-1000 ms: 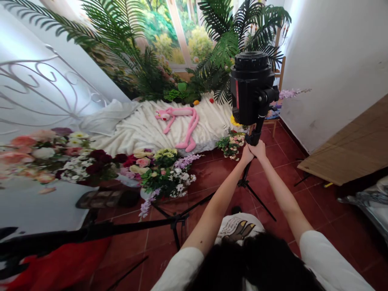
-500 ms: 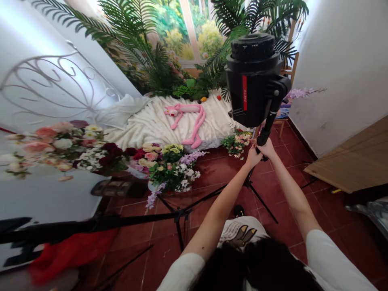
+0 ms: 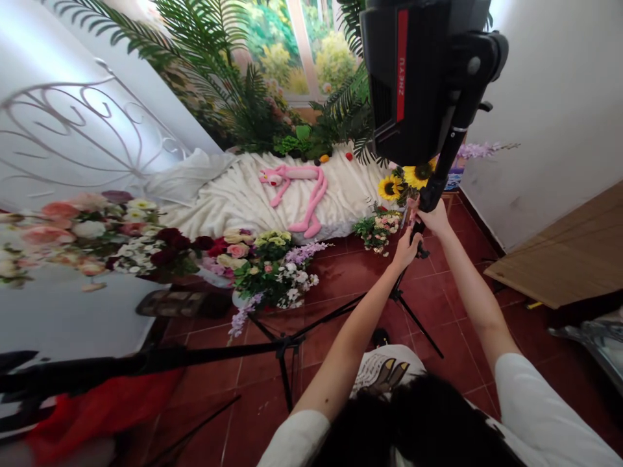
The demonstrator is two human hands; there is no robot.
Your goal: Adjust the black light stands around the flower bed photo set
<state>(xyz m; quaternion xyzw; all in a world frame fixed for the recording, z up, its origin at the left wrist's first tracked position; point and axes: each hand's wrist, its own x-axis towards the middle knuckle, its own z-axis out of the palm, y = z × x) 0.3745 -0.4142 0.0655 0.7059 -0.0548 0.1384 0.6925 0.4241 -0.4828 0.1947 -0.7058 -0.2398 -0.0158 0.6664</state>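
Note:
A black studio light (image 3: 413, 78) with a red stripe reading ZHEYU stands high on a black light stand (image 3: 431, 355), its top cut off by the picture edge. My right hand (image 3: 436, 219) is closed around the upper pole, at a black collar under the light. Lower down, my left hand (image 3: 407, 249) grips the same pole near a clamp knob (image 3: 422, 251). Both arms reach forward, and the fingers are partly hidden by the pole. Just behind the right hand, sunflowers (image 3: 390, 187) show below the light.
A pink plush toy (image 3: 296, 174) lies on a white fur cloth (image 3: 228, 194). Flower bunches (image 3: 277, 272) stand in front. A second black stand (image 3: 285, 350) spreads its legs on the red tiles. Palm leaves (image 3: 209, 58) rise behind; a brown board (image 3: 559, 259) leans at right.
The studio light has gone up and looks larger. My right hand has risen along with it, while my left hand stays lower, so the hands are further apart. Sunflowers have come into view beneath the light.

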